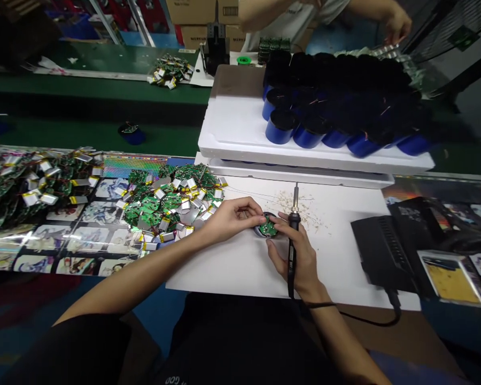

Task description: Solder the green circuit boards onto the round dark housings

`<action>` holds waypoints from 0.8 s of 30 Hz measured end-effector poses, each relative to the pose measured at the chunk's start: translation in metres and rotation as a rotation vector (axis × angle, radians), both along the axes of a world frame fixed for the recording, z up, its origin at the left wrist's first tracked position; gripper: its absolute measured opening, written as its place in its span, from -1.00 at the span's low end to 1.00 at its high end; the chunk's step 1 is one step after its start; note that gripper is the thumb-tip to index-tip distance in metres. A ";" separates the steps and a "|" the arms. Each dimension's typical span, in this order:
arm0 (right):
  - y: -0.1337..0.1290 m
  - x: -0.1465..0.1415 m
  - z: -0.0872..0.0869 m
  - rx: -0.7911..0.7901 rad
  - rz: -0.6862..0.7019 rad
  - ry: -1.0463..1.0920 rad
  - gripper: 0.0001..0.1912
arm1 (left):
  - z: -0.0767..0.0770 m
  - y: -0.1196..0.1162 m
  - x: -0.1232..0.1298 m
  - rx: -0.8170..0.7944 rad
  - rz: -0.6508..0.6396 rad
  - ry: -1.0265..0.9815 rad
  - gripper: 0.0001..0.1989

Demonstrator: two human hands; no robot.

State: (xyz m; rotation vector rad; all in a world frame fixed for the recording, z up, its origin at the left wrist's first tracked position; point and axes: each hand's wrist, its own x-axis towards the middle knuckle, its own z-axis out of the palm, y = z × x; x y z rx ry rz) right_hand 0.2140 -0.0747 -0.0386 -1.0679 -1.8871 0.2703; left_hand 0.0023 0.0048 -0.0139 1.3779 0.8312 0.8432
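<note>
A round green circuit board point(268, 226) sits in a small round housing point(260, 233) on the white work board. My left hand point(240, 216) comes in from the left, thumb and fingers pinched at the circuit board's edge. A soldering iron point(293, 230) is held in my right hand point(302, 256), its metal tip pointing up and away from me. The index finger of that hand reaches over to the circuit board's right edge, and its thumb rests near the housing. What exactly lies between my left fingertips is too small to make out.
Loose circuit boards with silver battery packs point(176, 198) are heaped to the left. Blue cylinders point(280, 127) stand in rows on a white foam tray point(232, 117). A black soldering station point(379, 251) is at right. Opposite, a co-worker's hand point(398, 24) hovers behind the cylinders.
</note>
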 end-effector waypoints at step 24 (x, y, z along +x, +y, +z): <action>0.003 0.005 0.008 0.015 0.017 0.019 -0.44 | 0.006 -0.008 0.001 0.154 -0.007 0.095 -0.74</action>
